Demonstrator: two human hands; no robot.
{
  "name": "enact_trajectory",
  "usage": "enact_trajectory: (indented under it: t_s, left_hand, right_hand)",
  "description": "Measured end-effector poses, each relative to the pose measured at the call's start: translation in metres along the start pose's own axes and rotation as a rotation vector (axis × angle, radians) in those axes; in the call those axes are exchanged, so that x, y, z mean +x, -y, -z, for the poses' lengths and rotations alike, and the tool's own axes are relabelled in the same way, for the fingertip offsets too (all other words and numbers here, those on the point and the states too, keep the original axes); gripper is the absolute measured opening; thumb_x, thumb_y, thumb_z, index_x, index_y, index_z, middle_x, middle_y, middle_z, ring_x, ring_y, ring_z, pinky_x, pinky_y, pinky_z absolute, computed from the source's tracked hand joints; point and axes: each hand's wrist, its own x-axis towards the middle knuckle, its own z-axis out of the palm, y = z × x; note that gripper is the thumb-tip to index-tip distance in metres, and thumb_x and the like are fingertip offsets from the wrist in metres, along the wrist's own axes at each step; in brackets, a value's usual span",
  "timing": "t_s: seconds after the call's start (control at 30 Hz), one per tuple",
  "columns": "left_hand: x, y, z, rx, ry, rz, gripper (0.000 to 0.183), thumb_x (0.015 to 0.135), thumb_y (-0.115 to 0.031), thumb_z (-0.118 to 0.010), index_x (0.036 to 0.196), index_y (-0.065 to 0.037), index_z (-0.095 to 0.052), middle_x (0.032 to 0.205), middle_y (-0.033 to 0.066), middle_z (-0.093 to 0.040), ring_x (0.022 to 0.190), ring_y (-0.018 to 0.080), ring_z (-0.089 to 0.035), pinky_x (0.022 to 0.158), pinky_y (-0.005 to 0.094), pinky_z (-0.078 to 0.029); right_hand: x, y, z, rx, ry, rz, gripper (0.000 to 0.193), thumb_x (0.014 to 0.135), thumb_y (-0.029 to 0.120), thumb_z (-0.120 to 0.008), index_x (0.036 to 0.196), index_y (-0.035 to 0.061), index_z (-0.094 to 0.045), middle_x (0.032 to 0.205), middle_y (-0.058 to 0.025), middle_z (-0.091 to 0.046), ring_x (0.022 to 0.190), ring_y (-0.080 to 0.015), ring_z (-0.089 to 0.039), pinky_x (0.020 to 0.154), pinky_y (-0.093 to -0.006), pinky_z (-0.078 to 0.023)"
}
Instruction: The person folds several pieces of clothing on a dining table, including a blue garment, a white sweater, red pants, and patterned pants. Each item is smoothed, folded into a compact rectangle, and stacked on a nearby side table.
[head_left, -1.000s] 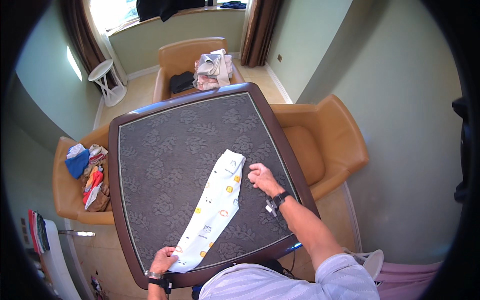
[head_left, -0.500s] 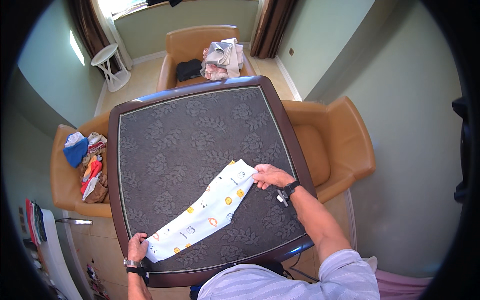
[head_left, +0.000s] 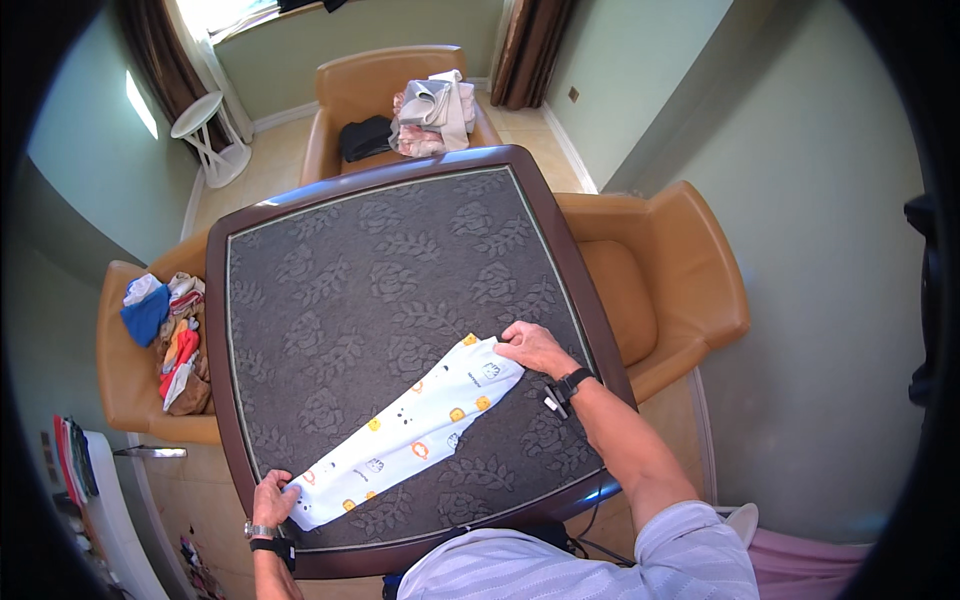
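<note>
A pair of small white pants (head_left: 415, 425), printed with orange and yellow animal faces, lies folded lengthwise and slanting across the dark table. My left hand (head_left: 272, 500) pinches the narrow leg end by the table's near left edge. At the wider upper end, my right hand (head_left: 535, 348) grips the corner between thumb and fingers. A bit of yellow shows at the top edge of the pants. Both wrists carry black straps, and a metal watch is on the left one.
The table (head_left: 380, 250) has a patterned cloth top and a raised wooden rim (head_left: 560, 240). Crumpled clothes (head_left: 180, 350) fill the left armchair; a stack of folded fabric (head_left: 432, 115) sits on the far armchair. A tan armchair (head_left: 660, 280) stands at the right, and a white stool (head_left: 212, 140) far left.
My right hand has shifted slightly left and up with its corner of the pants. The upper end looks wider and flatter now. My left hand stays at the leg end.
</note>
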Motion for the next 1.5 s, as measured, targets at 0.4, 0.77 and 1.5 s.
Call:
enact_trajectory:
  t_s: [0.4,0.77,1.5]
  left_hand:
    - [-0.03,-0.028,-0.013,0.195,-0.273,-0.307,0.023,0.078,-0.005,-0.08,0.099,-0.006,-0.07,0.102,0.015,-0.067,0.103,0.037,-0.064,0.091,0.0478,-0.052]
    - [0.03,-0.203,-0.087,-0.038,-0.176,-0.823,0.064,0.086,-0.016,-0.082,0.143,-0.005,-0.057,0.136,0.0207,-0.066,0.127,0.0394,-0.062,0.109,0.0482,-0.049]
    - [-0.01,-0.152,-0.071,0.048,0.157,-0.38,0.023,0.097,-0.028,-0.07,0.099,-0.006,-0.075,0.085,0.019,-0.075,0.084,0.0402,-0.073,0.076,0.051,-0.055]
  right_hand:
    - [-0.009,0.006,-0.014,0.222,0.052,0.154,0.019,0.091,0.012,-0.077,0.106,0.0014,-0.071,0.094,-0.0047,-0.076,0.085,-0.0103,-0.07,0.078,-0.0288,-0.057]
    - [-0.052,0.019,0.0,0.465,0.193,0.205,0.014,0.099,0.001,-0.07,0.112,0.0013,-0.065,0.105,-0.0013,-0.072,0.093,-0.0067,-0.065,0.083,-0.0248,-0.054]
    - [0.011,0.006,-0.041,0.042,-0.014,0.235,0.022,0.093,0.02,-0.074,0.107,0.0028,-0.071,0.085,-0.0079,-0.074,0.078,-0.0133,-0.069,0.073,-0.0326,-0.054]
